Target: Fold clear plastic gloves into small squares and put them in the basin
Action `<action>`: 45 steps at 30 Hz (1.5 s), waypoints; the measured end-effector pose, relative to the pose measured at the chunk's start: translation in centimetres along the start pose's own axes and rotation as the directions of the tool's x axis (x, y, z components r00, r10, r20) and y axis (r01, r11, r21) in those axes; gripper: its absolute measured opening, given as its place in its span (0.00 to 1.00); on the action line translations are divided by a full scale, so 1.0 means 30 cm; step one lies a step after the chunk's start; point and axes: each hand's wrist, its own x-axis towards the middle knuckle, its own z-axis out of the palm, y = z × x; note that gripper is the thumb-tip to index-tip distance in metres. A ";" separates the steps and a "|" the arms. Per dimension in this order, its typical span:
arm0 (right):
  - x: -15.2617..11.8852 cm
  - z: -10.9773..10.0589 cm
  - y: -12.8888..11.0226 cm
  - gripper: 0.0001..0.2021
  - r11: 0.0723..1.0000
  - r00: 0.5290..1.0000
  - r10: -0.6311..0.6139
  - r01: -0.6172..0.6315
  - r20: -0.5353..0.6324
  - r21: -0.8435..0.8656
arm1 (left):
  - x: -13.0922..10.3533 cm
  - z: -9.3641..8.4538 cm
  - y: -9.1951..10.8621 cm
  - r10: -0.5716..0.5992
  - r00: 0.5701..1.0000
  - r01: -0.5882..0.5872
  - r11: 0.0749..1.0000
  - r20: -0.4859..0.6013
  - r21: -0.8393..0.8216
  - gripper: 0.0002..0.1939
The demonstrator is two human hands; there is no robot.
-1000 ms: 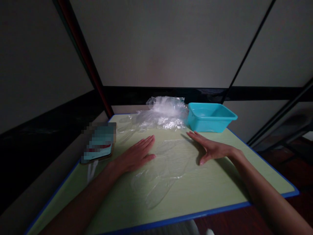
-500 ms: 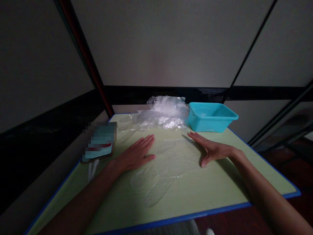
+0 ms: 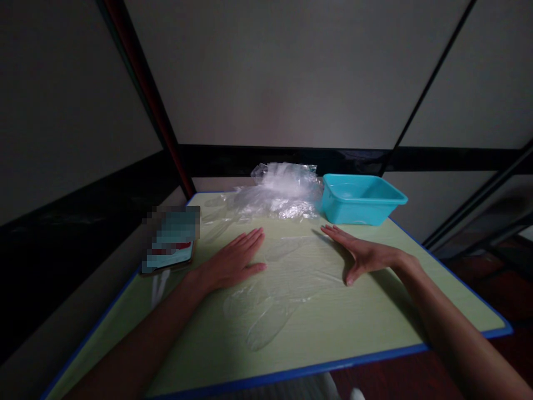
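A thin, clear plastic glove (image 3: 287,283) lies spread on the pale green table (image 3: 353,328), its finger parts pointing toward the near edge. My left hand (image 3: 237,260) rests flat at the glove's left side, thumb pointing right, holding nothing. On the other side my right hand (image 3: 362,256) is open with thumb and fingers apart, its thumb tip close to the glove's right edge. Whether that thumb touches the film I cannot tell. Behind both hands sits a crumpled pile of clear plastic (image 3: 283,191).
A turquoise plastic basket (image 3: 362,214) stands at the back right, beside the pile. At the left edge lies a phone-like device (image 3: 172,241), its screen pixelated, with a white strip (image 3: 158,289) near it. Blue edging (image 3: 333,366) borders the table, and a wall rises behind.
The glove's right part has wrinkled slightly near my right thumb, which has shifted a little. My left hand keeps nearly the same place.
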 end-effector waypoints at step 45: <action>0.117 0.105 -0.108 0.13 0.787 0.947 -0.182 0.302 -0.266 0.537 | 0.007 -0.057 0.168 0.164 0.986 -0.036 0.363 0.026 -0.931 0.12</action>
